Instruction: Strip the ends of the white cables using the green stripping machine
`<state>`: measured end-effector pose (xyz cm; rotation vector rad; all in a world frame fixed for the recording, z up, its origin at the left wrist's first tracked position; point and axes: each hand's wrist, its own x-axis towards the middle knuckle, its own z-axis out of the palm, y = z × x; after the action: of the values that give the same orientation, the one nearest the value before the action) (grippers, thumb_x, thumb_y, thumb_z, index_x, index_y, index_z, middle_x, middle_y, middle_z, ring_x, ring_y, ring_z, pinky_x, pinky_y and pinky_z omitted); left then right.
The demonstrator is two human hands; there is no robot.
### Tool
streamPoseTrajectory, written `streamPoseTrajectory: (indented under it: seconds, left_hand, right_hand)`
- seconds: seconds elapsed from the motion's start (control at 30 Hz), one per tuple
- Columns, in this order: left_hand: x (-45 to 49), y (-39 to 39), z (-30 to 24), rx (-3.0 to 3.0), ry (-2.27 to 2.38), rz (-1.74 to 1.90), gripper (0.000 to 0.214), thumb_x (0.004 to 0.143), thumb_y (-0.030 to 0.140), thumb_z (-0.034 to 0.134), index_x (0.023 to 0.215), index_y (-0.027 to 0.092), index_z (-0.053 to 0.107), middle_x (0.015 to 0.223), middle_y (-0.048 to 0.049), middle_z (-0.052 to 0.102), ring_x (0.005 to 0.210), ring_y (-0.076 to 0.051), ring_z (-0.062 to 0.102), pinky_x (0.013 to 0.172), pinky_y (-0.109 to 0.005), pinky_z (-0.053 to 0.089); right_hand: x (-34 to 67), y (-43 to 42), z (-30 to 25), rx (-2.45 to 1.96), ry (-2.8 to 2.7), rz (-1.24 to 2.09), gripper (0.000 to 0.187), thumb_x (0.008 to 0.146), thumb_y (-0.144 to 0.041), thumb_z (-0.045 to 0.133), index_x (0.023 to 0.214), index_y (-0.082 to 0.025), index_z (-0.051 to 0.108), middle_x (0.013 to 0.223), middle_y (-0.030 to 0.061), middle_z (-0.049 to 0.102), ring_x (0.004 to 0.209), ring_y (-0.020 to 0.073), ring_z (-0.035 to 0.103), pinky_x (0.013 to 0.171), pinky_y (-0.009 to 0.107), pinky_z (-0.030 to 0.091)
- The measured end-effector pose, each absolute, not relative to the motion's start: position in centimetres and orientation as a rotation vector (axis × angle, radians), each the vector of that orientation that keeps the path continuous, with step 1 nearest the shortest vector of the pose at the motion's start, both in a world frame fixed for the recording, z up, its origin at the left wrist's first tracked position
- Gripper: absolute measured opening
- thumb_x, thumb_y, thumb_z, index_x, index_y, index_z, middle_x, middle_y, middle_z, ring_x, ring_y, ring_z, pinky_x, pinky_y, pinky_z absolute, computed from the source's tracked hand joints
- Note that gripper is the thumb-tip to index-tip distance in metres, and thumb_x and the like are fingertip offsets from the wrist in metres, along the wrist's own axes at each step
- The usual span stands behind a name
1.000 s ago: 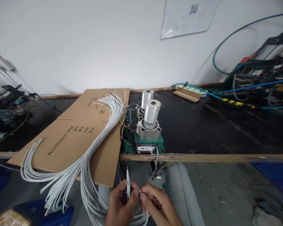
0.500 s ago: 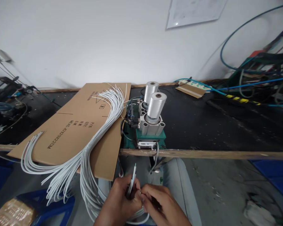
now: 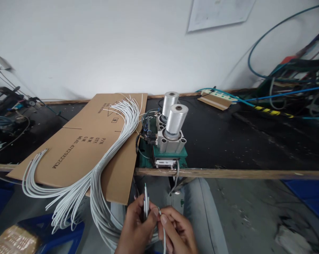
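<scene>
Head view: left hand pinches upright white cable ends; right hand pinches one separate white cable.

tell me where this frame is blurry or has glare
Head view: soft, even light; glare on the two metal cylinders, the wall sheet washed out; the far left edge is smeared and stretched; the left hand and right hand, pinching thin wires, look fairly sharp but are cut by the bottom edge.

A few thin white insulated wires stood upright together, ends pointing up, pinched in the left hand. Just beside them, a single thin white wire hung down from the right hand.
</scene>
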<state>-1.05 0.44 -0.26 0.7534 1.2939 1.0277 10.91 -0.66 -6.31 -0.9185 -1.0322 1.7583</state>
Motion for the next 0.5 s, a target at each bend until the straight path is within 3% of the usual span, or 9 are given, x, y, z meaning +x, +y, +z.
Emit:
streamPoseTrajectory:
  seconds: [0.13,0.23,0.5]
  left_hand:
    - [-1.1,0.3,-1.6,0.65,1.209,1.109,0.064,0.071,0.069,0.074,0.085,0.012,0.049,0.048,0.0049,0.041,0.04,0.0,0.023,0.042,-0.015,0.011]
    - [-1.1,0.3,-1.8,0.595,1.155,1.136,0.063,0.07,0.067,0.076,0.081,0.012,0.047,0.046,0.0064,0.039,0.038,0.001,0.02,0.041,-0.014,0.011]
    - [-0.8,0.4,-1.0,0.59,1.149,1.165,0.062,0.068,0.066,0.078,0.08,0.011,0.052,0.043,0.0062,0.038,0.037,0.002,0.021,0.04,-0.014,0.011]
  right_hand:
    - [9.0,-0.9,-5.7,-0.985,-0.738,1.784,0.056,0.084,-0.067,0.066,0.079,-0.012,0.053,0.048,-0.0069,0.03,0.039,0.0004,0.018,0.039,0.013,0.018]
    - [8.3,-0.8,-4.3,-1.055,-0.633,1.754,0.064,0.074,-0.073,0.071,0.075,-0.012,0.053,0.045,-0.007,0.029,0.039,-0.0006,0.016,0.04,0.012,0.015]
    - [8.4,-0.6,-3.8,-1.062,-0.683,1.718,0.065,0.074,-0.073,0.07,0.073,-0.012,0.052,0.046,-0.0057,0.031,0.04,-0.0001,0.019,0.042,0.014,0.012]
